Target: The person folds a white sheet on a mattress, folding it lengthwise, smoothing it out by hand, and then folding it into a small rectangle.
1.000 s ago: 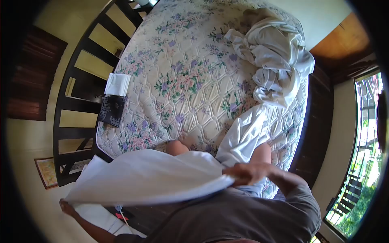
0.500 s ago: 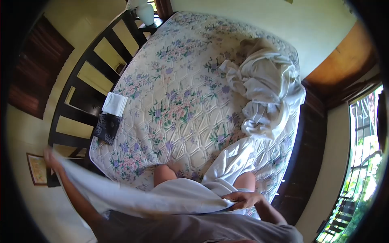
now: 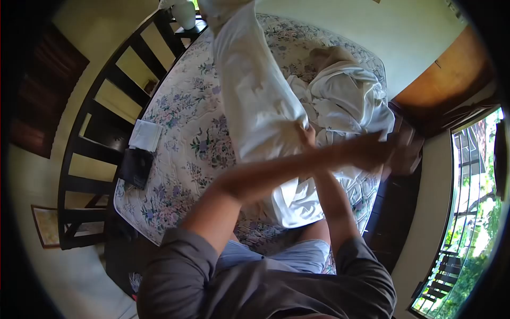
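Right hand (image 3: 307,135) held the white sheet (image 3: 257,95), best kept firmly gripped; blur hid any grip in the left hand (image 3: 397,154).

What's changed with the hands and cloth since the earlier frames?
The left hand has let go of the white cloth and crossed rightward, blurred. The right hand, still gripping the cloth, has moved forward; the cloth now stretches away over the mattress. The crumpled sheet and black packet stayed put.
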`<state>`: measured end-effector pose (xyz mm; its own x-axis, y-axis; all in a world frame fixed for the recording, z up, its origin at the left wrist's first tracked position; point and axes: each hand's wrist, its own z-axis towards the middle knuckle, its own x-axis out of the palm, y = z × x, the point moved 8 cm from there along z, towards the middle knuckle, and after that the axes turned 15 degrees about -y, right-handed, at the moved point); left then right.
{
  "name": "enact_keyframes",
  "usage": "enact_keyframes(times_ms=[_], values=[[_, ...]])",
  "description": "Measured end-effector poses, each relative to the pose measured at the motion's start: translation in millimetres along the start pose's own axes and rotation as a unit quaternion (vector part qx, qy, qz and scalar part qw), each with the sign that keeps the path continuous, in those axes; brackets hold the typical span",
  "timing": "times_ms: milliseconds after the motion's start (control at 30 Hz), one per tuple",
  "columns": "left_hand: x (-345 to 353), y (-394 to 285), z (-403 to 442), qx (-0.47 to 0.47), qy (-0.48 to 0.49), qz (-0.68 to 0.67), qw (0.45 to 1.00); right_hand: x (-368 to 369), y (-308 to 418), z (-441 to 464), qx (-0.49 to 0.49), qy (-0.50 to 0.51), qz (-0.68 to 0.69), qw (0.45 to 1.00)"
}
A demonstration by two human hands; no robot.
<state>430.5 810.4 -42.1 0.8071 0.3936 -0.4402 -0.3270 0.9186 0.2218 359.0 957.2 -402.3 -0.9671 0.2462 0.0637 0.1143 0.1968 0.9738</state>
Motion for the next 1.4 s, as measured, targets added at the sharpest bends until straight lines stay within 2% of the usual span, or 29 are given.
enact_keyframes(times_ms=[33, 67, 100, 133, 200, 233, 300, 333, 367, 400, 433, 467, 500, 533, 567, 600, 633, 667, 700, 733, 767, 833, 867, 967, 1000, 1100, 1233, 1300, 1400], values=[[-10, -62, -40, 0.001, 0.012, -0.045, 0.999, 3, -17, 27, -0.014, -0.013, 0.005, 1.0], [-40, -81, -80, -0.106, -0.069, -0.154, 0.98, 2, -23, 43, -0.022, -0.025, -0.074, 0.997], [-43, -85, -141, -0.221, -0.081, -0.236, 0.943, 0, -27, 53, -0.028, -0.041, -0.149, 0.988], [-49, -93, -218, -0.445, 0.014, -0.168, 0.88, -4, -36, 65, -0.032, -0.056, -0.225, 0.972], [-76, -130, -376, -0.648, 0.056, 0.011, 0.76, -19, -77, 103, -0.088, -0.084, -0.258, 0.958], [-103, -153, -433, -0.698, 0.051, 0.062, 0.711, -29, -92, 114, -0.117, -0.098, -0.275, 0.949], [-138, -190, -513, -0.739, 0.133, 0.104, 0.652, -50, -98, 113, -0.113, -0.144, -0.301, 0.936], [-147, -194, -533, -0.762, 0.164, 0.089, 0.62, -57, -113, 117, -0.07, -0.136, -0.295, 0.943], [-150, -197, -549, -0.782, 0.196, 0.071, 0.587, -63, -121, 110, -0.092, -0.14, -0.294, 0.941], [-148, -192, -565, -0.78, 0.145, 0.07, 0.605, -73, -129, 98, -0.115, -0.15, -0.294, 0.937], [-140, -186, -590, -0.811, 0.117, 0.078, 0.568, -86, -129, 83, -0.139, -0.166, -0.293, 0.931], [-129, -174, -612, -0.837, 0.092, 0.081, 0.534, -96, -118, 46, -0.003, -0.154, -0.393, 0.907], [-112, -159, -623, -0.858, 0.072, 0.075, 0.502, -100, -123, 26, -0.154, -0.118, -0.423, 0.885], [-102, -134, -601, -0.856, 0.039, 0.069, 0.511, -116, -161, 12, -0.139, -0.038, -0.399, 0.906], [-71, -134, -654, -0.911, -0.044, -0.011, 0.409, -120, -127, -46, -0.079, -0.054, -0.465, 0.88], [-60, -121, -653, -0.928, -0.052, -0.026, 0.368, -128, -156, -66, -0.1, -0.01, -0.47, 0.877], [-46, -108, -650, -0.943, -0.058, -0.039, 0.326, -136, -157, -97, -0.068, 0.016, -0.46, 0.885], [-30, -104, -677, -0.938, -0.085, -0.034, 0.333, -138, -155, -130, 0.074, 0.108, -0.497, 0.858], [-12, -104, -700, -0.934, -0.112, -0.029, 0.339, -142, -155, -154, -0.007, 0.07, -0.487, 0.871], [-7, -103, -672, -0.947, -0.13, -0.079, 0.284, -142, -141, -174, -0.056, 0.083, -0.507, 0.856], [-15, -104, -669, -0.964, -0.038, -0.027, 0.261, -146, -130, -189, -0.068, 0.094, -0.514, 0.85], [-11, -107, -633, -0.962, -0.128, -0.157, 0.183, -156, -135, -198, -0.078, 0.067, -0.514, 0.852], [-22, -107, -629, -0.957, -0.154, -0.166, 0.184, -160, -154, -194, -0.104, 0.057, -0.53, 0.84], [-60, -113, -596, -0.924, -0.233, -0.252, 0.169, -165, -167, -180, -0.032, 0.066, -0.525, 0.848], [-67, -126, -600, -0.923, -0.239, -0.276, 0.12, -164, -174, -176, 0.005, 0.092, -0.527, 0.845], [-59, -169, -619, -0.94, -0.184, -0.264, 0.116, -154, -181, -177, -0.004, 0.141, -0.512, 0.847], [-72, -163, -588, -0.941, -0.077, -0.199, 0.264, -142, -185, -196, -0.023, 0.192, -0.444, 0.875], [-95, -146, -601, -0.946, -0.07, -0.192, 0.25, -142, -174, -208, 0.012, 0.222, -0.436, 0.872], [-135, -120, -559, -0.92, -0.22, -0.244, 0.214, -151, -136, -239, 0.165, 0.24, -0.337, 0.895]])
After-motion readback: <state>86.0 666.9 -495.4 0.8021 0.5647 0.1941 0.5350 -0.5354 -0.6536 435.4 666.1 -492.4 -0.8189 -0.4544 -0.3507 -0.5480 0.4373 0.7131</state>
